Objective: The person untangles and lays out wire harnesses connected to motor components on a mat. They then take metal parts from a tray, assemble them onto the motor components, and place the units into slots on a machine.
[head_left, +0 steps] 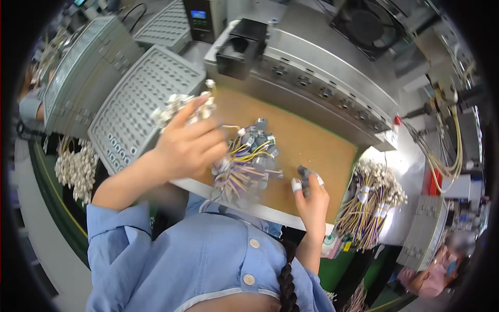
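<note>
My left hand (pixel 189 148) is curled, slightly blurred, around a bundle of wires with white connectors (pixel 169 110) that spread out beyond the fingers, over the edge of a tray. Below it, purple, yellow and white wires (pixel 236 179) fan across the brown work mat, blurred at the lower end. Small grey parts (pixel 260 143) on wire ends lie heaped beside them. On the right of the mat, my right hand (pixel 312 200) has white coverings on its fingertips. A small dark grey part (pixel 304 171) shows at its fingers, which are bent toward each other.
A grey tray with rows of pockets (pixel 150 93) leans at the left, near stacked trays (pixel 86 78). More wire bundles (pixel 369 203) lie at the right, and white connectors (pixel 78 169) hang at the left. A metal fixture (pixel 322 93) and a fan (pixel 366 26) border the back.
</note>
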Demonstrator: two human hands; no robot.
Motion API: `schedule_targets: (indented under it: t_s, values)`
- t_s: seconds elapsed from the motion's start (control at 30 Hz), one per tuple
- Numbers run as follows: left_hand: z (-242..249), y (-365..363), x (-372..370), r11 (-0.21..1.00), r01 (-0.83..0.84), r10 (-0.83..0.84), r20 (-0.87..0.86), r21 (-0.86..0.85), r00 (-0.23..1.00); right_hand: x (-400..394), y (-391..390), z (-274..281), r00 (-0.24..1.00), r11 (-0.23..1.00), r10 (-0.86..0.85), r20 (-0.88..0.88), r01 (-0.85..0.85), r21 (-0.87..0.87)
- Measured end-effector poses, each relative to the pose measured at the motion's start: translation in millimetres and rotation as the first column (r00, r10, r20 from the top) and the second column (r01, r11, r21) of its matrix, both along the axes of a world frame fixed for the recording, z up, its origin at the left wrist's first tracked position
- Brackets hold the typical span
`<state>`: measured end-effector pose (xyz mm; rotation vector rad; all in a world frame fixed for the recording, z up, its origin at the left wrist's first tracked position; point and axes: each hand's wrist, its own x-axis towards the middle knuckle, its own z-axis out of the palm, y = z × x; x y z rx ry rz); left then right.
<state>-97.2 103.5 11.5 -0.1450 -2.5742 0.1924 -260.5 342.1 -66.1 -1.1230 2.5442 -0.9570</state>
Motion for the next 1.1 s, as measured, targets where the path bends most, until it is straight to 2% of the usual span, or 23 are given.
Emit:
schedule_targets:
  t_s: [0.03,0.1,0.13,0.17,0.2,0.27,0.3,0.33,0.4,0.47,0.53,0.67,0.73,0.8,0.87,0.9,0.93,0.97,1.03,1.1]
  values:
    - [16.9,9.4,21.9,0.996,-0.086,0.086,-0.010,-0.031,0.996,-2.0,3.5,-3.3,0.999,0.993,0.023,-0.035,-0.018,0.117]
    - [57.8,18.6,79.9,0.944,-0.320,0.320,-0.019,-0.076,0.947,-5.5,3.2,-4.7,0.995,0.993,0.078,-0.063,-0.072,0.090]
    - [77.7,24.0,112.2,0.881,-0.462,0.462,-0.017,-0.102,0.887,-6.4,0.8,-6.2,0.992,0.994,0.092,-0.087,-0.087,0.061]
    - [92.9,31.4,138.8,0.806,-0.583,0.565,-0.156,-0.104,0.810,-9.8,0.5,-6.3,0.986,0.989,0.143,-0.087,-0.137,0.061]
    - [107.7,41.1,164.9,0.714,-0.692,0.639,-0.300,-0.112,0.708,-14.7,-0.9,-9.1,0.977,0.980,0.195,-0.090,-0.191,0.051]
    - [134.2,66.6,226.3,0.516,-0.831,0.806,-0.212,-0.206,0.553,-18.3,-14.1,-23.7,0.954,0.951,0.295,-0.059,-0.288,0.113]
    - [148.0,70.7,245.7,0.273,-0.912,0.886,-0.289,-0.306,0.362,-22.9,-12.8,-18.0,0.947,0.938,0.321,-0.032,-0.313,0.147]
    - [152.2,74.9,262.6,0.199,-0.900,0.889,-0.316,-0.388,0.332,-26.1,-9.3,-6.6,0.943,0.927,0.333,-0.017,-0.324,0.187]
    - [139.8,69.6,304.8,0.020,-0.956,0.966,-0.241,-0.294,0.094,-22.8,-14.0,-0.4,0.900,0.884,0.433,-0.047,-0.414,0.216]
    - [99.7,50.7,344.3,-0.114,-0.954,0.977,-0.206,-0.278,-0.057,-13.6,-22.0,8.8,0.871,0.857,0.484,-0.088,-0.451,0.250]
    - [43.1,18.9,402.1,-0.173,-0.951,0.980,-0.138,-0.255,-0.141,-1.6,-26.2,16.2,0.864,0.850,0.502,-0.033,-0.486,0.205]
    - [-71.2,-26.5,488.3,-0.432,-0.852,0.860,0.149,-0.296,-0.487,8.1,-37.7,28.2,0.817,0.811,0.570,-0.088,-0.543,0.216]
    - [-131.0,-28.0,523.5,-0.442,-0.823,0.827,0.193,-0.357,-0.528,16.3,-45.3,38.2,0.848,0.786,0.526,-0.061,-0.457,0.416]
    - [-186.4,-24.5,545.9,-0.487,-0.779,0.771,0.225,-0.395,-0.596,20.0,-47.0,36.4,0.841,0.795,0.534,-0.084,-0.466,0.387]
    - [-236.5,-12.7,557.6,-0.550,-0.741,0.742,0.180,-0.386,-0.645,25.1,-45.8,32.4,0.828,0.796,0.552,-0.103,-0.486,0.360]
    - [-252.2,-6.6,558.7,-0.613,-0.718,0.641,0.324,-0.330,-0.696,28.2,-44.1,30.4,0.837,0.808,0.540,-0.086,-0.487,0.331]
    - [-262.4,-0.9,559.0,-0.676,-0.681,0.524,0.467,-0.281,-0.712,30.6,-41.7,28.8,0.845,0.818,0.531,-0.071,-0.489,0.304]
    - [-267.5,5.9,558.3,-0.680,-0.681,0.524,0.469,-0.271,-0.711,31.0,-37.2,25.3,0.842,0.818,0.533,-0.081,-0.489,0.303]
    - [-276.8,23.1,558.5,-0.791,-0.584,0.341,0.662,-0.182,-0.668,30.6,-31.5,20.3,0.854,0.825,0.520,-0.006,-0.501,0.264]
    - [-265.5,17.7,578.6,-0.891,-0.453,0.351,0.666,0.022,-0.658,45.4,-37.9,32.1,0.868,0.842,0.495,-0.028,-0.471,0.262]
